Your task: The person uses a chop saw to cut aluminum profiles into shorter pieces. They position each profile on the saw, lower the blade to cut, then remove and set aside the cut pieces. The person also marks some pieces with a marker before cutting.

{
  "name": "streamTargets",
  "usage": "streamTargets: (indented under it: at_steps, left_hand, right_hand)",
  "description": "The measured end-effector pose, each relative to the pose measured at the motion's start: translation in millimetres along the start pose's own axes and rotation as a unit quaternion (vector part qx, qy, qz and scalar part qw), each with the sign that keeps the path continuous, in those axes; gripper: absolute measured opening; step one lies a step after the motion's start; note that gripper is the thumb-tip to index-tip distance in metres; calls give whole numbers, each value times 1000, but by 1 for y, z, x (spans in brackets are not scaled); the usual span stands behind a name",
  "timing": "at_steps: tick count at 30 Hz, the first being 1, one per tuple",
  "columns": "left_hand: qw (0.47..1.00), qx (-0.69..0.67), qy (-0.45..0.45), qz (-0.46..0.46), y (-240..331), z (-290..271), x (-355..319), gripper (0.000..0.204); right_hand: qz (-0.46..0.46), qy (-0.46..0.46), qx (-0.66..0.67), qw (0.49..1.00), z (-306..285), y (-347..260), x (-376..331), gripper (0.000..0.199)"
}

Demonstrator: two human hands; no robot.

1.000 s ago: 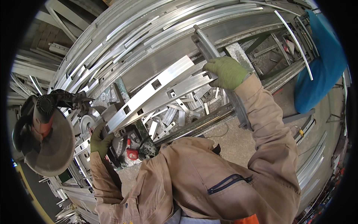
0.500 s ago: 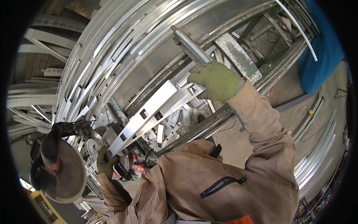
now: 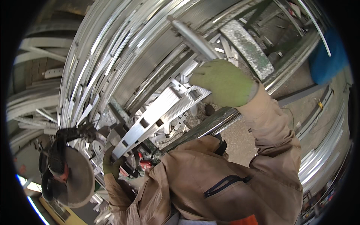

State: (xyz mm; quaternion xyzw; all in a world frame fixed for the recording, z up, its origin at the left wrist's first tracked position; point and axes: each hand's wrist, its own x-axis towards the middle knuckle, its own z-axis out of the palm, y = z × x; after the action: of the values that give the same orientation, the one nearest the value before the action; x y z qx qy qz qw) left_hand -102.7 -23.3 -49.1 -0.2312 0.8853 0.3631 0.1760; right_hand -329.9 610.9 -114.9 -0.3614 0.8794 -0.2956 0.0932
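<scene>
Broad silver aluminium profiles (image 3: 161, 105) with square cut-outs lie side by side at a slant between my hands. At their near-left end is my left hand (image 3: 112, 161), in a dark green glove, its fingers closed round the end and partly in shadow. My right hand (image 3: 225, 83), in a light green glove, is curled over the far-right end, back upward; its fingertips are partly hidden and slightly blurred. Just beyond the right hand a grey metal roller (image 3: 195, 39) sticks out. A circular saw blade (image 3: 77, 178) stands left of my left hand, apart from it.
Long aluminium profiles (image 3: 93, 67) are piled along the far left. Offcuts (image 3: 176, 125) lie under the green metal frame (image 3: 198, 127). A red tool (image 3: 145, 164) sits near my left hand. More profiles (image 3: 322, 161) lie on the floor at right, and blue material (image 3: 328, 60) hangs at far right.
The whole view has shifted, so the saw and floor items appear further right. Both hands keep their places at the two ends of the profiles.
</scene>
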Motion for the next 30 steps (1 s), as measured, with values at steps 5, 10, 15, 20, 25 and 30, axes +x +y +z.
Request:
streamTargets:
  at_steps: [5, 10, 15, 20, 25, 30]
  left_hand:
    - [999, -52, -8, -6, -11, -1, -5, 74]
    - [979, 70, 15, 190, 14, 14, -7, 65]
    - [944, 201, 56, 256, 48, 23, -14, 74]
    - [932, 212, 63, 286, 58, 25, -18, 77]
    - [936, 185, 72, 289, 52, 24, -25, 62]
    - [942, 197, 75, 260, 42, 15, -31, 63]
  right_hand:
    - [37, -5, -3, 999, -3, -13, 3, 66]
    - [47, 49, 34, 997, -18, -21, -3, 96]
    - [16, 68, 120, 990, -36, -25, -17, 88]
    - [-14, 67, 89, 994, -31, -32, -12, 75]
    - [-12, 64, 23, 998, -24, -47, -3, 81]
    - [-35, 66, 14, 997, -18, -58, 14, 86]
